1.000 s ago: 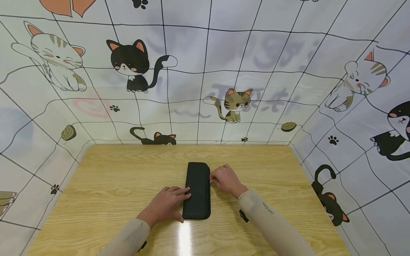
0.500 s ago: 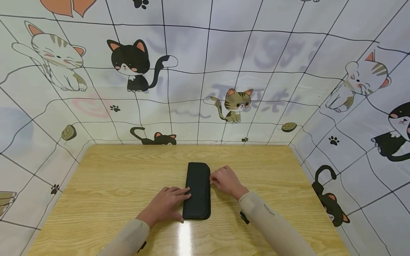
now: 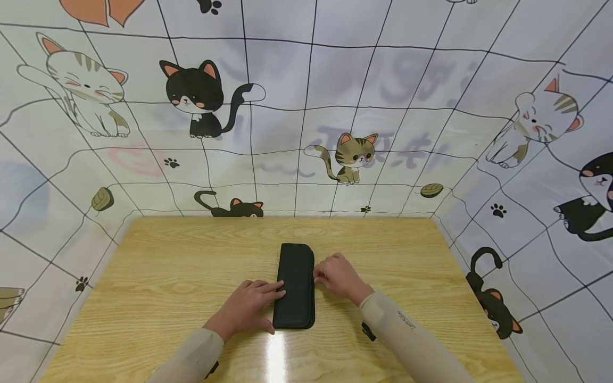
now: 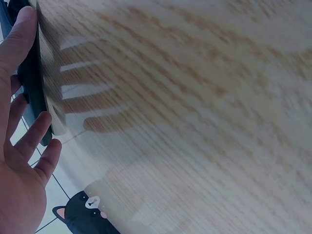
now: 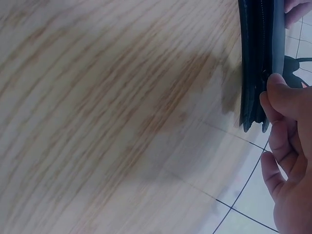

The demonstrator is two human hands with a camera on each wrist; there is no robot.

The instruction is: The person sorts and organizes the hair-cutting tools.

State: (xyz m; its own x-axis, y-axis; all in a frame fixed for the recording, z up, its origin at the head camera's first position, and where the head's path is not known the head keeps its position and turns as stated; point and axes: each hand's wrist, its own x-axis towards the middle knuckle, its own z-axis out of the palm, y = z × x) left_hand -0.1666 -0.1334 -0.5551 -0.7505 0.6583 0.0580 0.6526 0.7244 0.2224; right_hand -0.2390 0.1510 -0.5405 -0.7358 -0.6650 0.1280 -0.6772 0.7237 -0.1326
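Observation:
A black zippered case (image 3: 297,290) lies flat and lengthwise on the wooden table. My left hand (image 3: 246,308) rests on its left side, fingers spread over the top and thumb by the near left corner. In the left wrist view those fingers (image 4: 36,131) look straight and apart along the case's edge. At the case's right side, my right hand (image 3: 337,275) pinches the zipper pull between thumb and index finger. The right wrist view shows the zipper (image 5: 263,29) running along the side, closed beyond the pinch and parted at the end nearer the far corner.
The wooden table (image 3: 191,250) reaches back to a cloth backdrop (image 3: 278,122) printed with cartoon cats and grid lines, which also covers both sides. A bright light reflection (image 3: 275,354) shows on the tabletop in front of the case.
My right hand has slid slightly toward me along the case's right edge, still pinching the zipper pull. The left hand and the case hold their places.

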